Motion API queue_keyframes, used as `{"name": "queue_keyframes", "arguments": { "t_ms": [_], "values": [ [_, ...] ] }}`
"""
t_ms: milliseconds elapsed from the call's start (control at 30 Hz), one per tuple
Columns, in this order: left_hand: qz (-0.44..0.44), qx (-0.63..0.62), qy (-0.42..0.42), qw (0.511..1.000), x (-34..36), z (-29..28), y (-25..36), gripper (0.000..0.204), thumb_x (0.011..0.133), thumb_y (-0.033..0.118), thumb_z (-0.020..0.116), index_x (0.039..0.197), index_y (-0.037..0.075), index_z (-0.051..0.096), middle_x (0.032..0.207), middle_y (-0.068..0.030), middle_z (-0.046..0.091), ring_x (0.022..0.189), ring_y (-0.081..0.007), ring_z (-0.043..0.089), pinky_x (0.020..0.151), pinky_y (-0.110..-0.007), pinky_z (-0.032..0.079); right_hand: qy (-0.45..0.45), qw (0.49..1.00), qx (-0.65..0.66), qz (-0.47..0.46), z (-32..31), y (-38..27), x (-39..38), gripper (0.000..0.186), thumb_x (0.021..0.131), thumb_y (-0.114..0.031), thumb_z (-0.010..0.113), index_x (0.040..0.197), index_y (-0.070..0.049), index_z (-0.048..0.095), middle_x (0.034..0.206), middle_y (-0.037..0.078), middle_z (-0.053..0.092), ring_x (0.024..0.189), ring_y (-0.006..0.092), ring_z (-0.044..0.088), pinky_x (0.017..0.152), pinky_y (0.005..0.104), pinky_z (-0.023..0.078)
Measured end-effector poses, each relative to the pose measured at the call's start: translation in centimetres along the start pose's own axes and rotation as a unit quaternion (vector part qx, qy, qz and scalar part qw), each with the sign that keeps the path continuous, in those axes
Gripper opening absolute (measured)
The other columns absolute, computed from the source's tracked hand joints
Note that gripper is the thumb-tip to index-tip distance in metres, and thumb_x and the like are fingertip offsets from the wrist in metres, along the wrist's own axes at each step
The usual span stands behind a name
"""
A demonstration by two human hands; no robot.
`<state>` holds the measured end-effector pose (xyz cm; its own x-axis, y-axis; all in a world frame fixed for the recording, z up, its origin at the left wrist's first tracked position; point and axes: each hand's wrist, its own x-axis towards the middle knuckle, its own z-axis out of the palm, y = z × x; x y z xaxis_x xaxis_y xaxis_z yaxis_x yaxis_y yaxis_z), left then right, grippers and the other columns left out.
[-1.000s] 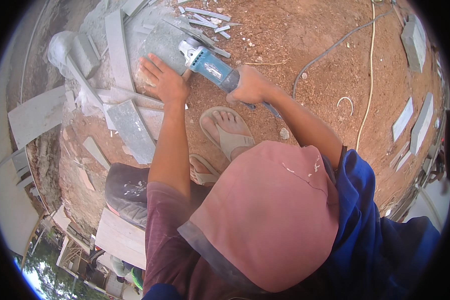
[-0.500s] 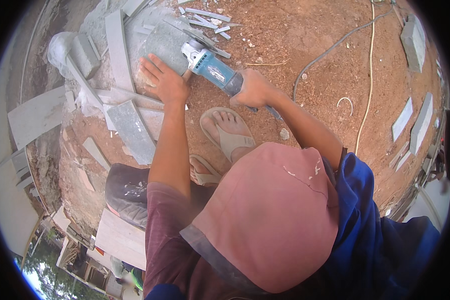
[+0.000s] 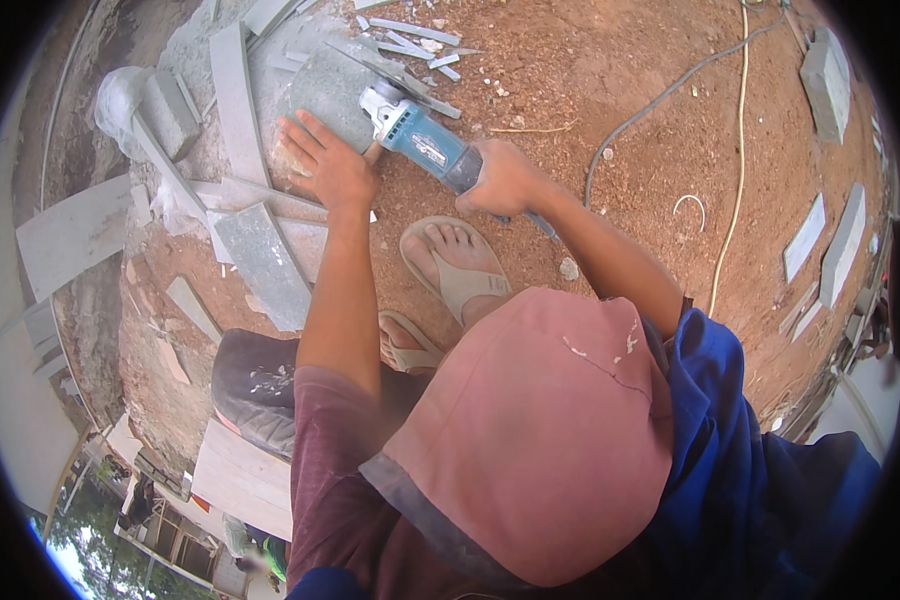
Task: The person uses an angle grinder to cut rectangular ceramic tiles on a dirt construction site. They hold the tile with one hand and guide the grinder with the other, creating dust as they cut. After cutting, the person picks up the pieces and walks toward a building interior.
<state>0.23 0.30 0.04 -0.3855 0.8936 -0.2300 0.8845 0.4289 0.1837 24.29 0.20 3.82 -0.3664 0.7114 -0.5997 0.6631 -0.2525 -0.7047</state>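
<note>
My right hand [image 3: 510, 180] is wrapped round the rear grip of a teal angle grinder [image 3: 432, 145] with a dusty metal head. Its cutting disc [image 3: 355, 58] stands on edge over a grey stone slab [image 3: 322, 95] lying on the ground. The disc seems to meet the slab near its far right part, but dust and the tool's head partly hide where. Pressed flat on the slab's near side is my left hand [image 3: 338, 172], its fingers spread and holding nothing. The thumb lies close to the grinder's head.
Thin stone offcuts [image 3: 415, 42] lie beyond the grinder. More slabs [image 3: 265, 262] are scattered on the left, near a block in clear plastic [image 3: 125, 105]. A grey cable [image 3: 650, 100] and a pale cord [image 3: 740, 190] cross the dirt on the right. My sandalled foot [image 3: 460, 262] is close by.
The grinder and my right hand have shifted very slightly to the left. My left hand stays in place on the slab.
</note>
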Motion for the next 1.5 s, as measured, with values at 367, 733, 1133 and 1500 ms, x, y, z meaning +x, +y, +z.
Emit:
{"name": "queue_keyframes", "arguments": {
  "t_ms": [367,733,1133,1500],
  "values": [
    [0.004,0.019,0.003,1.0,0.2,0.2,-0.3,0.133,0.08,0.051,0.088,0.168,0.002,-0.001,0.176,-0.0225,-0.006,0.164,-0.0404,-0.003,0.119,-0.077,0.02,0.017,1.0,0.004,-0.024,0.4,0.2,0.4,0.042,0.059,-0.027,0.081,0.083,0.005,0.07,0.078,0.025,0.072,0.071,0.0342,0.072,0.068,0.0431,0.057],
    [0.006,0.013,0.008,1.0,0.2,0.5,-0.5,0.133,0.081,0.05,0.087,0.168,0.003,-0.001,0.176,-0.023,-0.007,0.164,-0.0418,-0.002,0.119,-0.078,0.019,-0.005,1.0,-0.019,0.005,-0.1,-1.3,0.6,0.044,0.061,-0.027,0.08,0.09,0.006,0.07,0.081,0.025,0.072,0.075,0.0354,0.071,0.072,0.0436,0.057],
    [0.008,0.027,0.004,1.0,0.3,0.8,-0.5,0.135,0.078,0.051,0.088,0.168,0.002,-0.001,0.176,-0.0234,-0.006,0.164,-0.0417,-0.003,0.12,-0.077,0.019,-0.015,0.999,-0.02,0.023,-0.3,-0.9,0.0,0.05,0.061,-0.028,0.081,0.096,0.006,0.073,0.087,0.025,0.074,0.08,0.0352,0.073,0.076,0.0432,0.058],
    [0.025,0.013,0.019,0.999,0.1,0.5,-0.6,0.133,0.08,0.048,0.089,0.167,0.001,0.0,0.176,-0.025,-0.006,0.163,-0.0438,-0.002,0.119,-0.077,0.02,-0.009,1.0,-0.013,0.007,0.0,-0.8,0.3,0.046,0.06,-0.028,0.081,0.091,0.005,0.072,0.083,0.026,0.073,0.077,0.0372,0.073,0.073,0.0439,0.058]
  ]
}}
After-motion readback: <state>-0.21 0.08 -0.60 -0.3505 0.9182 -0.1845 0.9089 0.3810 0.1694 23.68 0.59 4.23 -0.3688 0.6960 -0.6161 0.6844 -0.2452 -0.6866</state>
